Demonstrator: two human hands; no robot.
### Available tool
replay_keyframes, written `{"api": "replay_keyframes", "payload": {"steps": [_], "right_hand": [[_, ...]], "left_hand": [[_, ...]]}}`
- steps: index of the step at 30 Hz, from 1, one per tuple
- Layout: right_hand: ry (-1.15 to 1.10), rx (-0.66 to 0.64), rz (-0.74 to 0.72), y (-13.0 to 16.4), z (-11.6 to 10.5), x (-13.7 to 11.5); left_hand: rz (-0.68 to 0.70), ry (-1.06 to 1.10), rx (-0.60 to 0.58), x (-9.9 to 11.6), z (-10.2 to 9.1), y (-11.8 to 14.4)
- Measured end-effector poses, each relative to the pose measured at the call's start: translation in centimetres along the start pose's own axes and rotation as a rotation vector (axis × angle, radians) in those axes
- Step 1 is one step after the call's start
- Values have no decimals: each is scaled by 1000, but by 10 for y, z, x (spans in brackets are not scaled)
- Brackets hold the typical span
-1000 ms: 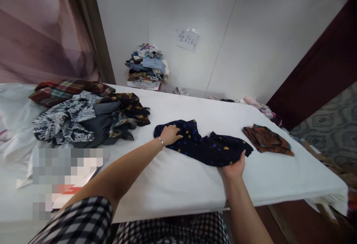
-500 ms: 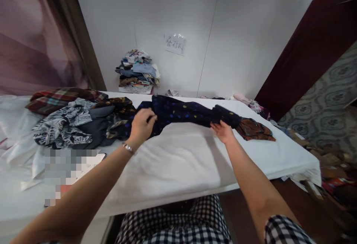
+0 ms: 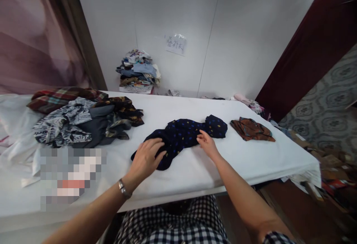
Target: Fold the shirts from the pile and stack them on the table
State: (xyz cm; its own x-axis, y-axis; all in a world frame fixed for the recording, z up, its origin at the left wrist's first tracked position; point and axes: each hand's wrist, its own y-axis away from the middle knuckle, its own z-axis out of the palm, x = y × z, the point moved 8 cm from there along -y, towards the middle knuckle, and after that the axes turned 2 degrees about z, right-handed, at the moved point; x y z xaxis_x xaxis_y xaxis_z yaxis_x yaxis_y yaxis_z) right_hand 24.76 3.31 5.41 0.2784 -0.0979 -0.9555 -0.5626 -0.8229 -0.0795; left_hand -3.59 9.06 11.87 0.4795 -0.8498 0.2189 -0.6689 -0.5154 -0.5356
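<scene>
A crumpled dark navy shirt with blue and yellow spots lies across the middle of the white-covered table. Over its left end rests my left hand, fingers stretched and somewhat apart on the cloth. My right hand is at the shirt's front edge, right of its middle, with fingers loosely apart and the tips at the fabric. A folded brown patterned garment lies just beyond the shirt's right end.
To the left, a heap holds a black-and-white printed garment, a red plaid one and other dark clothes. A clothes stack stands by the wall beneath a paper sign. A blurred-out patch covers something at the table's front left.
The navy shirt has come down nearer to me and lies bunched on the table instead of stretched out between my hands. My left hand has moved toward me, and my right hand inward to the left.
</scene>
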Motion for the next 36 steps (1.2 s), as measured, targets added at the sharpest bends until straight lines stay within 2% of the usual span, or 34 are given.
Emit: {"api": "replay_keyframes", "payload": {"steps": [1,3,6,8,10,12,15,17,20,23,25,27,29,31,34,36], "right_hand": [[117,25,-93,-9,-1,-7],[324,63,-192,-27,-4,-13],[505,84,-136,-53,-14,-6],[559,81,-83,-63,-22,0],[579,73,-67,-67,-32,1],[519,136,-134,-62,-49,-6],[316,308,-319,-38,-89,-19],[241,356,-376,-17,-114,-14],[263,369,-273,10,-147,20],[347,479,-82,33,-189,63],[422,537,36,42,-212,82],[489,526,105,45,-223,90],[554,478,70,40,-221,80],[596,431,-62,33,-206,57],[548,297,-233,18,-165,21],[454,203,-266,6,-135,4]], "left_hand": [[-97,-37,-3,-9,0,-5],[-268,-53,-92,-24,11,-8],[-371,51,-278,-27,40,0],[-362,124,-312,-22,50,4],[-355,156,-287,-22,49,7],[-403,174,-230,-31,39,11],[-581,211,-54,-61,15,21],[-692,263,55,-80,2,32],[-774,359,108,-96,-1,49],[-785,440,117,-99,1,60],[-758,464,90,-96,3,62],[-712,473,13,-89,6,61],[-648,490,-93,-79,10,58],[-585,475,-188,-67,16,56],[-478,353,-255,-51,21,51],[-388,285,-261,-40,24,48]]}}
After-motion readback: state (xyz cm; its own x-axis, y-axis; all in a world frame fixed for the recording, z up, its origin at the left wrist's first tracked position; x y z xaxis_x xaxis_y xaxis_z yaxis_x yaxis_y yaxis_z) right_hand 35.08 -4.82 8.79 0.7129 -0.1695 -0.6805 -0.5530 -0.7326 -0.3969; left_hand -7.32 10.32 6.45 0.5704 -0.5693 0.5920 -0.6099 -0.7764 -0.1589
